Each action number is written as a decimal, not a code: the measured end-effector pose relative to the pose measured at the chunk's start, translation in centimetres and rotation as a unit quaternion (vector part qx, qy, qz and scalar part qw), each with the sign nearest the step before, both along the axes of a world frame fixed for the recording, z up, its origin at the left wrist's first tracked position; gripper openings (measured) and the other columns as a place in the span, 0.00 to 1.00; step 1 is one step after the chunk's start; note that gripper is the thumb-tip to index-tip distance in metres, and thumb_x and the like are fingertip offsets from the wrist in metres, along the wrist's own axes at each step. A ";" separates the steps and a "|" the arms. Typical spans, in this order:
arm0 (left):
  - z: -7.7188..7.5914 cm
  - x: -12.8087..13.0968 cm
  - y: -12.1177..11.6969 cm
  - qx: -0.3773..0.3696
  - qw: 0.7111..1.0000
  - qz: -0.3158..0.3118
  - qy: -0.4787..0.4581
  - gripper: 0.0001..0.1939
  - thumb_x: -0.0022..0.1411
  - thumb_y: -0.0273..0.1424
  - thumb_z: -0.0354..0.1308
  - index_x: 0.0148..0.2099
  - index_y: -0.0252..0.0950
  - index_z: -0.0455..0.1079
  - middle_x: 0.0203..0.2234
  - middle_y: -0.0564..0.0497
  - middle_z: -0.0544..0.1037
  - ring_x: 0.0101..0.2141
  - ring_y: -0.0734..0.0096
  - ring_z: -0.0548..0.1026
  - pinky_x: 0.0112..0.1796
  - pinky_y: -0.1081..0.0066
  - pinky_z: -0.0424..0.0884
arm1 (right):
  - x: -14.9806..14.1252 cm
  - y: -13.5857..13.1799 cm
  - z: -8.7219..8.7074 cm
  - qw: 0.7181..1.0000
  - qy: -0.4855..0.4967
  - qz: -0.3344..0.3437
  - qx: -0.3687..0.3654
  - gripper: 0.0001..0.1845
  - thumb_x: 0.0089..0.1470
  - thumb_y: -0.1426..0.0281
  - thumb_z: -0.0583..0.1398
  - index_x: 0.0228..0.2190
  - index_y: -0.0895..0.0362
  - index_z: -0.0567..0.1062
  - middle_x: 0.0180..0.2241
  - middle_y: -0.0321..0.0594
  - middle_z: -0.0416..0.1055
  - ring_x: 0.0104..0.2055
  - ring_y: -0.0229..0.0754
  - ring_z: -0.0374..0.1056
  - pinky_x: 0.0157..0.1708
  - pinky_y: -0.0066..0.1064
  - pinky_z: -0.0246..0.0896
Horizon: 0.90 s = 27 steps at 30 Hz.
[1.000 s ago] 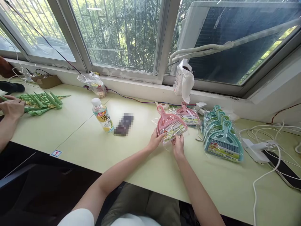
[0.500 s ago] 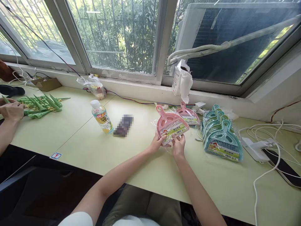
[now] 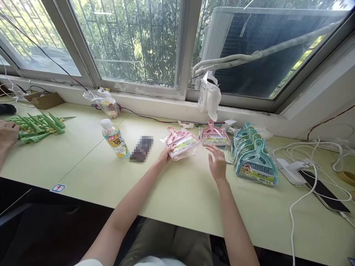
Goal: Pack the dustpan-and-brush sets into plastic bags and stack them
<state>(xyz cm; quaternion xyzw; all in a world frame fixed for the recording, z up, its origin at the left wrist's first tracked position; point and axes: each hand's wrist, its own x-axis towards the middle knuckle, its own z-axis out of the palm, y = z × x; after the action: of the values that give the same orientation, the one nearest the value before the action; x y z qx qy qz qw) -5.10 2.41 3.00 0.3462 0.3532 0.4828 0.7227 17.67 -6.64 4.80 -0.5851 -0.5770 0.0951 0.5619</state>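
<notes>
My left hand [image 3: 165, 155] grips the lower left edge of a pink dustpan and brush set [image 3: 181, 144] in clear wrap, tilted just above or on the table. My right hand [image 3: 217, 161] is off it, fingers apart and holding nothing. Just beyond those fingertips stands a second wrapped pink dustpan set [image 3: 214, 133], its label facing me. To the right, several wrapped teal and green dustpan sets [image 3: 256, 162] lean one behind another in a row.
A drink bottle [image 3: 115, 138] and a blurred dark object [image 3: 141, 149] stand left of centre. Green cone-like pieces [image 3: 41, 123] lie near another person's hand [image 3: 8, 133]. On the right are a power strip [image 3: 291, 171], white cables and a phone [image 3: 324, 190].
The held pink set has moved left and tipped over further. My right hand has let go of it and opened, moving slightly right. The view has shifted a little to the right.
</notes>
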 end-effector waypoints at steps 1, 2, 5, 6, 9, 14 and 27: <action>0.1 -0.3 0.1 -0.008 1.000 -0.004 -0.001 0.26 0.49 0.25 0.58 0.53 0.31 0.66 0.40 0.44 0.78 0.33 0.64 0.77 0.31 0.68 0.76 | 0.1 0.0 0.0 0.998 -0.064 0.024 0.000 0.17 0.54 0.65 0.57 0.46 0.46 0.73 0.55 0.37 0.65 0.61 0.48 0.54 0.60 0.48 0.47; 0.2 -0.6 0.2 -0.015 1.000 -0.012 0.002 0.25 0.49 0.25 0.58 0.52 0.31 0.67 0.38 0.43 0.79 0.32 0.65 0.77 0.30 0.68 0.76 | 0.0 0.0 0.0 0.993 -0.112 0.041 -0.003 0.19 0.53 0.69 0.57 0.47 0.44 0.72 0.57 0.35 0.62 0.63 0.47 0.49 0.61 0.48 0.43; 0.4 -1.0 0.2 -0.014 0.998 -0.065 0.020 0.22 0.50 0.25 0.57 0.50 0.31 0.69 0.37 0.43 0.79 0.32 0.64 0.77 0.32 0.67 0.76 | -0.5 0.1 -0.2 0.985 -0.166 0.045 0.003 0.20 0.52 0.72 0.58 0.47 0.42 0.73 0.58 0.33 0.60 0.64 0.47 0.48 0.61 0.48 0.42; 0.5 -1.1 0.1 -0.011 0.996 -0.088 0.028 0.22 0.51 0.26 0.57 0.51 0.31 0.69 0.37 0.42 0.79 0.32 0.63 0.77 0.33 0.67 0.76 | -0.6 0.1 -0.2 0.985 -0.166 0.041 0.014 0.17 0.53 0.71 0.58 0.44 0.43 0.75 0.56 0.34 0.63 0.63 0.47 0.50 0.60 0.48 0.43; 0.7 -1.5 0.0 -0.012 0.983 -0.171 0.062 0.22 0.53 0.27 0.58 0.52 0.31 0.68 0.37 0.40 0.79 0.32 0.62 0.78 0.31 0.67 0.75 | -0.3 0.1 -0.2 0.988 -0.145 0.031 0.047 0.06 0.54 0.65 0.60 0.33 0.46 0.78 0.46 0.37 0.70 0.55 0.48 0.58 0.57 0.47 0.49; 0.9 -2.1 -0.3 0.000 0.952 -0.285 0.115 0.24 0.55 0.30 0.61 0.53 0.28 0.64 0.32 0.41 0.79 0.26 0.66 0.77 0.24 0.71 0.73 | 0.5 0.6 -1.0 0.992 -0.096 -0.049 0.071 0.10 0.53 0.60 0.60 0.29 0.52 0.78 0.43 0.42 0.67 0.50 0.48 0.60 0.52 0.46 0.54; 0.2 -1.6 -0.6 0.091 0.922 -0.336 0.170 0.34 0.59 0.44 0.57 0.61 0.33 0.50 0.30 0.44 0.79 0.18 0.74 0.72 0.20 0.76 0.64 | -0.5 2.1 -4.3 0.985 0.155 0.017 -0.074 0.26 0.50 0.55 0.57 0.48 0.55 0.67 0.48 0.46 0.68 0.48 0.46 0.66 0.44 0.39 0.65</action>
<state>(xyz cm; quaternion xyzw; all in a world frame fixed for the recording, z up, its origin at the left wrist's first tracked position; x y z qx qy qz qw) -6.67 1.77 3.24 0.5857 0.2887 0.1754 0.7368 17.16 -4.51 0.52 -0.5935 -0.4841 0.2368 0.5978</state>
